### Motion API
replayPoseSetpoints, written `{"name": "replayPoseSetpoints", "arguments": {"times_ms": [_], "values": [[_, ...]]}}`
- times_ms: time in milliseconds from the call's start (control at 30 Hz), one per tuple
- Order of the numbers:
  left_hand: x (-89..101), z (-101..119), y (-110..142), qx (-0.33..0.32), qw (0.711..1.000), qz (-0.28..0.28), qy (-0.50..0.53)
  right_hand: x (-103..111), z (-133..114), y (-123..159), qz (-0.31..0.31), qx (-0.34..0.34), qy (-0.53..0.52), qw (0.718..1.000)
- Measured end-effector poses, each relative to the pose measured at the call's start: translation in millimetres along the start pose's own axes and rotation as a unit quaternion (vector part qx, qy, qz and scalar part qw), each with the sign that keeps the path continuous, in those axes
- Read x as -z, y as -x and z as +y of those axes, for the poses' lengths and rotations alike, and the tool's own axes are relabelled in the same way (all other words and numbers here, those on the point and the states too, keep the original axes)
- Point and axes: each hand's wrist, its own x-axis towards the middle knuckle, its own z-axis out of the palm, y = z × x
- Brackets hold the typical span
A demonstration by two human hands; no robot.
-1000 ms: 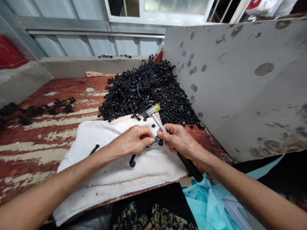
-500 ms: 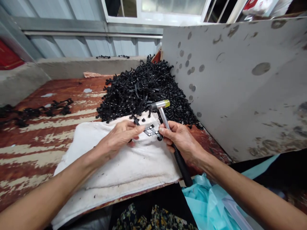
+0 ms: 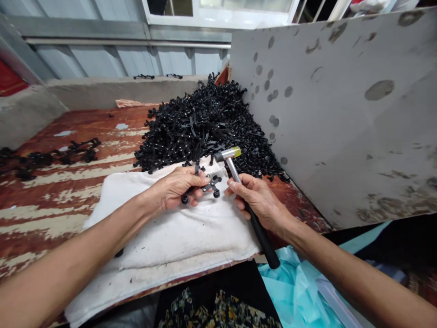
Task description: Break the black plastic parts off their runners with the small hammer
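My left hand [image 3: 177, 187] is closed on a small black plastic part [image 3: 204, 187] with round knobs at its ends, held just above a white folded cloth [image 3: 177, 237]. My right hand [image 3: 256, 200] grips a small hammer [image 3: 235, 182] by its black handle. The hammer's silver head, tipped yellow, points up and away near the edge of a big pile of black plastic parts [image 3: 205, 127]. The two hands are a few centimetres apart.
The cloth lies on a worn red wooden table [image 3: 68, 182]. A grey spotted board [image 3: 341, 114] stands upright on the right. More black parts [image 3: 44, 157] lie at far left. Light blue plastic sheeting [image 3: 300, 287] hangs below the table's front edge.
My left hand has lifted the black part off the cloth and turned it in the fingers. My right hand has let go of the part and keeps the hammer, raised more upright.
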Motion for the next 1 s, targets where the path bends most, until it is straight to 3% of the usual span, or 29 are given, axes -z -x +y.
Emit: {"name": "replayPoseSetpoints", "arguments": {"times_ms": [167, 400, 1000], "values": [[-4.4, -1, -6, -0.008, 0.992, 0.084, 0.089, 8, 9, 1, 0.018, -0.005, -0.034, 0.999], [-9.2, -3, -18, -0.011, 0.984, 0.162, 0.078, 10, 14, 3, 0.023, -0.024, -0.060, 0.998], [-14.8, -5, -23, -0.015, 0.979, 0.197, 0.048, 13, 19, -1, 0.022, -0.039, -0.075, 0.996]]}}
